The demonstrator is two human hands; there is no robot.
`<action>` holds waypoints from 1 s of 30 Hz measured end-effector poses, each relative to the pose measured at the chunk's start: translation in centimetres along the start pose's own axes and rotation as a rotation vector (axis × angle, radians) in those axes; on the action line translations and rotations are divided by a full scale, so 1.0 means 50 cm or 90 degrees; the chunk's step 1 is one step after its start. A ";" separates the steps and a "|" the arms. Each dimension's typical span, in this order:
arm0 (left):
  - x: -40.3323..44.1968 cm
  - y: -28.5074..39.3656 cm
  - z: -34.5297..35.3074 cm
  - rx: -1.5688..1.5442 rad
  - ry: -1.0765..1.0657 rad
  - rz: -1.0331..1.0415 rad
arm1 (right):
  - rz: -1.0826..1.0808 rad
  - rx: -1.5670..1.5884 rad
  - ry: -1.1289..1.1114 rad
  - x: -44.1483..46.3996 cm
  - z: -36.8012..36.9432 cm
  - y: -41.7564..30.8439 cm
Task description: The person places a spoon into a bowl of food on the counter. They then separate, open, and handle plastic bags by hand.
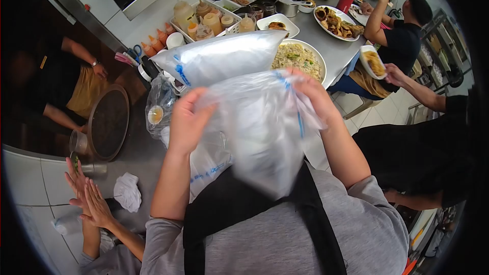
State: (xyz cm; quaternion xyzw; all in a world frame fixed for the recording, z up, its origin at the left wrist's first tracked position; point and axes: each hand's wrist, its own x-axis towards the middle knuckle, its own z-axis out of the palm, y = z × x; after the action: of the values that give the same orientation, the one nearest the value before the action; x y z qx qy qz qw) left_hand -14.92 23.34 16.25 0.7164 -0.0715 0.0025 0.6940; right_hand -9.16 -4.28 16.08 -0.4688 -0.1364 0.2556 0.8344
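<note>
A clear plastic bag with blue print hangs between my two hands, its lower part blurred by motion. My left hand pinches the bag's upper left edge. On the other side, my right hand grips its upper right edge. Just beyond lies a larger stack of clear plastic bags, puffed and shiny, with blue print at its left end. Another clear printed bag lies below my left hand, partly hidden by it. To the left, a knotted clear bag has a small round container inside.
A platter of fried rice, a plate of browned food and a rack of sauce bottles stand behind the bags. At left are a round tray, a white cloth and another person's hands. A person at right holds a dish.
</note>
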 end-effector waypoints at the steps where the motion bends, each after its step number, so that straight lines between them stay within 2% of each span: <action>1: 0.004 0.004 -0.005 -0.094 0.112 0.000 | 0.004 -0.002 -0.005 -0.007 -0.007 0.008; 3: -0.006 0.004 -0.015 -0.058 0.175 0.039 | 0.083 -0.222 -0.253 -0.013 -0.016 0.028; 5: -0.020 -0.023 -0.032 -0.369 0.104 -0.049 | 0.087 -0.259 -0.248 -0.001 -0.003 0.039; 6: -0.022 -0.026 -0.017 -0.509 -0.054 0.005 | -0.017 -0.123 -0.135 0.014 -0.001 0.057; 7: -0.026 -0.031 -0.011 -0.510 -0.052 0.005 | -0.120 0.013 -0.020 0.025 0.003 0.067; 8: -0.030 -0.038 -0.007 -0.546 -0.147 -0.033 | -0.132 -0.275 0.188 0.028 0.004 0.063; 9: -0.035 -0.034 0.002 -0.581 -0.243 -0.072 | -0.133 -0.275 0.188 0.033 0.019 0.062; 10: -0.052 -0.021 0.009 -0.546 -0.209 -0.138 | -0.181 -0.131 0.216 0.038 0.031 0.062; 11: -0.058 -0.006 0.017 -0.545 -0.209 -0.137 | -0.228 0.015 0.241 0.042 0.039 0.063; 13: -0.061 0.020 0.030 -0.026 -0.203 -0.001 | -0.279 0.032 0.262 0.058 0.014 0.072; 15: -0.050 -0.002 0.010 -0.038 -0.189 0.029 | -0.150 0.124 0.033 0.040 -0.013 0.054; 16: -0.049 -0.007 -0.009 -0.150 -0.105 -0.049 | -0.150 0.123 0.031 0.034 -0.015 0.046; 17: -0.045 -0.009 -0.024 -0.261 -0.019 -0.127 | -0.026 0.072 0.003 0.026 -0.014 0.033; 18: -0.036 0.004 -0.030 -0.315 0.015 -0.080 | 0.099 0.021 -0.024 0.020 -0.005 0.019; 19: -0.024 0.014 -0.035 -0.315 0.015 -0.079 | 0.099 0.021 -0.025 0.019 0.002 0.009; 21: -0.001 0.032 -0.042 -0.301 0.102 -0.004 | 0.094 -0.286 -0.267 0.020 0.019 -0.015; 22: 0.006 0.050 -0.045 -0.301 0.104 -0.003 | 0.044 -0.307 -0.125 0.021 0.064 -0.034; 23: 0.011 0.072 -0.046 -0.308 0.075 0.012 | 0.044 -0.307 -0.128 0.035 0.066 -0.037; 25: 0.021 0.112 -0.048 -0.320 0.016 0.045 | -0.237 -0.397 0.084 0.084 0.060 -0.055; 26: 0.027 0.124 -0.057 -0.226 -0.020 0.091 | -0.240 -0.396 0.083 0.107 0.062 -0.067; 27: 0.039 0.127 -0.066 -0.224 -0.022 0.093 | -0.299 -0.522 0.161 0.129 0.065 -0.082; 28: 0.054 0.127 -0.075 -0.106 0.037 0.099 | -0.358 -0.649 0.241 0.145 0.068 -0.093; 29: 0.071 0.122 -0.082 0.012 0.096 0.102 | -0.360 -0.648 0.242 0.155 0.070 -0.092; 30: 0.096 0.098 -0.089 0.041 0.164 0.161 | -0.309 -0.677 0.218 0.164 0.071 -0.086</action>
State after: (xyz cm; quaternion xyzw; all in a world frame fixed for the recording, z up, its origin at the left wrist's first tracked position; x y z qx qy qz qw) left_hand -10.27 27.19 21.76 0.7172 -0.0716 0.1836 0.6684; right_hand -2.69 0.97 21.52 -0.8115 -0.2121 -0.1241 0.5302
